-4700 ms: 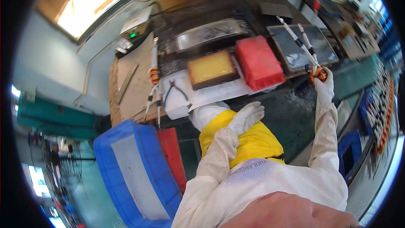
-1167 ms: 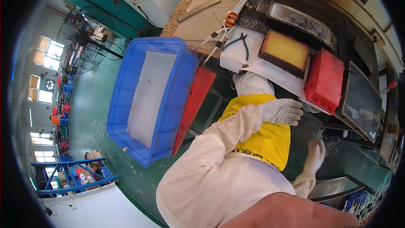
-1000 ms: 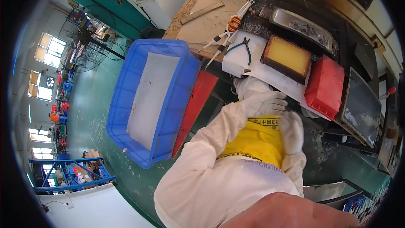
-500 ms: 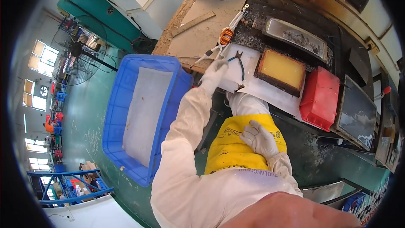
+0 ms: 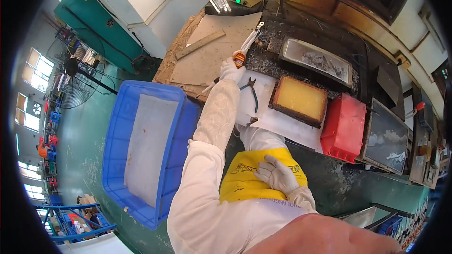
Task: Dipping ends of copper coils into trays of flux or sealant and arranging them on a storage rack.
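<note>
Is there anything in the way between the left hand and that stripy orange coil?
No, nothing visible. The left hand is right at the orange wire coil, its fingers seeming to touch it. The pliers lie off to the right, not between them.

Orange coil [image 5: 239, 59] banded with dark stripes, white leads [image 5: 250, 37], toward the left front corner of the brown bench [image 5: 170, 61]; nearer its front edge, teal-handled pliers [image 5: 254, 95], yellow block [image 5: 301, 99], red box [image 5: 344, 127].

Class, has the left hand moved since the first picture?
Yes: forward, the left hand going from right of the cutting pliers to their left, at the orange coil.
</note>
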The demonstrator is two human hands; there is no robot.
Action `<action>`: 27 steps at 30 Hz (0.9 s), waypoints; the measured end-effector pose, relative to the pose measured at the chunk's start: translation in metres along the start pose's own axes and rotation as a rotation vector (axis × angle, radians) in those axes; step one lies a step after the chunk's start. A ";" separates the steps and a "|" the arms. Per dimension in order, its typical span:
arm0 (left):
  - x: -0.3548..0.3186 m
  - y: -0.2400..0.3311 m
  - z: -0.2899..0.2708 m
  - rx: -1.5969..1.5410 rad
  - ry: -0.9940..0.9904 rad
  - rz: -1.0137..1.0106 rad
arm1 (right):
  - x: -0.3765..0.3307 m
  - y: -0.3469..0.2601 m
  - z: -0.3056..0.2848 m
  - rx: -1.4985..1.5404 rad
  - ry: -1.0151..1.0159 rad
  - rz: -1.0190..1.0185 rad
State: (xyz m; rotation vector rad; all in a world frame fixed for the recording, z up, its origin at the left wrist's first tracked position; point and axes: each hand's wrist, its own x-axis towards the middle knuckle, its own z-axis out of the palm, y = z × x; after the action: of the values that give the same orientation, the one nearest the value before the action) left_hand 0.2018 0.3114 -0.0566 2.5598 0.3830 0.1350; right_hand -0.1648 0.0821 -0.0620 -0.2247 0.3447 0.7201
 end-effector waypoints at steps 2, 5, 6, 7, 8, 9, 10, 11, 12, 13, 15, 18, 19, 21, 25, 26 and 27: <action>0.003 0.009 -0.003 0.029 -0.047 -0.035 | 0.001 -0.002 -0.001 -0.006 -0.005 0.001; 0.009 0.011 -0.006 -0.004 -0.083 -0.018 | 0.003 -0.004 -0.003 -0.015 -0.007 0.005; 0.011 0.010 -0.005 -0.004 -0.083 -0.014 | 0.003 -0.004 -0.003 -0.020 -0.002 0.002; 0.013 0.007 -0.003 -0.046 -0.056 0.003 | 0.002 -0.004 -0.002 -0.021 -0.004 -0.002; 0.016 0.004 -0.001 -0.088 -0.029 0.020 | 0.002 -0.005 0.000 -0.046 0.003 0.004; 0.020 0.001 -0.002 -0.088 -0.027 0.025 | 0.001 -0.004 0.001 -0.072 0.010 0.009; 0.024 0.000 -0.004 -0.126 -0.027 -0.044 | 0.000 -0.004 0.002 -0.072 0.008 0.003; 0.026 -0.002 -0.005 -0.165 -0.027 -0.113 | 0.000 -0.003 0.001 -0.064 0.005 0.010; 0.026 -0.004 -0.005 -0.161 0.065 -0.160 | 0.000 -0.003 0.001 -0.057 0.002 0.019; 0.021 -0.002 -0.009 -0.163 0.062 -0.158 | 0.001 -0.004 -0.002 -0.057 0.003 0.016; 0.000 0.011 -0.023 -0.318 0.111 -0.118 | 0.001 -0.004 -0.006 -0.032 -0.027 -0.006; -0.019 0.015 -0.052 -0.355 0.130 -0.133 | 0.001 -0.004 -0.001 -0.077 0.022 0.006; -0.024 0.012 -0.060 -0.411 0.135 -0.153 | 0.001 -0.003 0.003 -0.071 0.022 0.017; -0.034 0.003 -0.069 -0.435 0.098 -0.128 | -0.001 -0.002 0.011 -0.065 0.071 0.019; -0.088 0.016 -0.114 -0.527 0.042 -0.027 | -0.003 0.002 0.012 -0.096 0.035 0.012; -0.100 0.019 -0.113 -0.605 -0.039 0.058 | -0.003 0.002 0.009 -0.078 0.009 0.001; -0.113 0.022 -0.113 -0.684 -0.121 0.141 | -0.002 0.000 0.007 -0.059 0.022 -0.008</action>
State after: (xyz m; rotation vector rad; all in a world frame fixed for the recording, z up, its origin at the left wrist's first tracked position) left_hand 0.0798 0.3167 0.0492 1.9034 0.0813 0.1337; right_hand -0.1640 0.0829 -0.0549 -0.2899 0.3442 0.7213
